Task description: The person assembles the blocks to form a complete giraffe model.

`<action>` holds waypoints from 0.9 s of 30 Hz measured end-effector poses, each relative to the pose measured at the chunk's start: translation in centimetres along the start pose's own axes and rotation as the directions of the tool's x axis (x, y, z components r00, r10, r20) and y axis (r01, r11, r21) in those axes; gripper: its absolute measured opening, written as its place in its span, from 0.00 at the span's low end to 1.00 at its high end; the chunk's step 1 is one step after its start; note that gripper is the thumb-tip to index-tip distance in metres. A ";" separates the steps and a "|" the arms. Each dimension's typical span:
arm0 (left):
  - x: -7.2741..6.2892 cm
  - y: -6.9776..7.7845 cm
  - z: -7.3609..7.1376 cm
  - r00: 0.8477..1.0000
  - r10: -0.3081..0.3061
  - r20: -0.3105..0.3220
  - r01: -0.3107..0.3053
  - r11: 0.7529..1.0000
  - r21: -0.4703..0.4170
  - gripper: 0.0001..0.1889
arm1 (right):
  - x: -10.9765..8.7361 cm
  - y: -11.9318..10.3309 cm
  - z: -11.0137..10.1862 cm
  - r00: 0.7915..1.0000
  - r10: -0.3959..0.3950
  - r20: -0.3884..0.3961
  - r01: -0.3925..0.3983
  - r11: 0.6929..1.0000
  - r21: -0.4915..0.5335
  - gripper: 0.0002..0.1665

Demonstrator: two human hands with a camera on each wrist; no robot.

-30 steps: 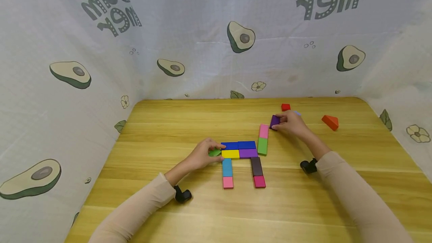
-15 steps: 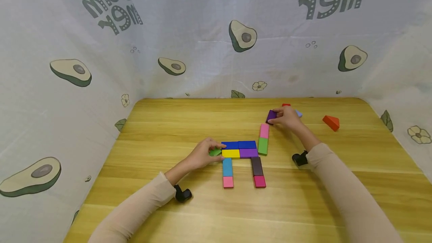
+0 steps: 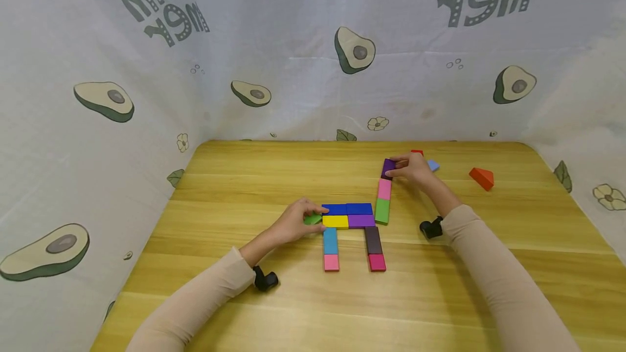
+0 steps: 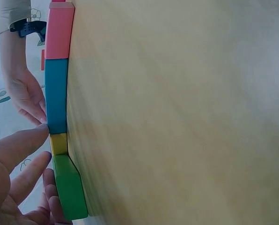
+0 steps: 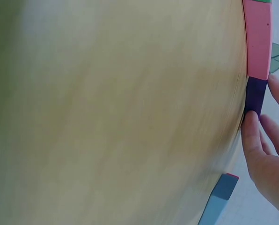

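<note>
My right hand [image 3: 414, 170] pinches a dark purple block [image 3: 387, 167] between thumb and fingers, at the far end of a pink block [image 3: 385, 189] and a green block [image 3: 382, 212] in line. In the right wrist view the dark purple block [image 5: 255, 96] meets the pink one end to end. My left hand [image 3: 292, 222] has its fingertips at the left ends of a blue block [image 3: 335, 209] and a yellow block [image 3: 335, 222], around a green angled block [image 3: 312, 220]. Its fingers look fairly straight in the left wrist view.
A second blue block [image 3: 359, 208] and a purple block [image 3: 361, 221] complete two rows. Below stand two columns: light blue [image 3: 330, 240] over pink, dark brown [image 3: 374, 240] over magenta. A red block [image 3: 417, 152], a pale blue block [image 3: 433, 165] and an orange-red triangular block [image 3: 482, 178] lie farther right.
My right hand has carried the dark purple block leftward and slightly back, to the far end of the pink block. The left hand stays where it was.
</note>
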State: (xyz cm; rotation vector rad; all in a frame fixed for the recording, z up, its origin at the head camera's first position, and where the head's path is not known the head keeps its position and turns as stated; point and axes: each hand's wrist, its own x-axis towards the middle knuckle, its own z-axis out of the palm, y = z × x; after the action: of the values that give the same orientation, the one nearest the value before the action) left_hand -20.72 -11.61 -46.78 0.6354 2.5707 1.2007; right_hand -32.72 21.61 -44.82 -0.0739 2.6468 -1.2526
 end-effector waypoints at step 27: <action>0.1 -0.2 0.2 1.000 0.029 -0.012 -0.029 0.999 0.014 0.19 | 0.6 1.0 0.1 1.000 -0.002 0.012 0.001 0.997 0.074 0.34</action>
State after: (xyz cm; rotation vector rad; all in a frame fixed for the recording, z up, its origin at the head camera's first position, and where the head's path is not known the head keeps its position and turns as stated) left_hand -20.81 -11.54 -47.01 0.6725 2.5900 1.2006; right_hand -33.20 22.10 -45.78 -0.0722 2.5876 -1.3442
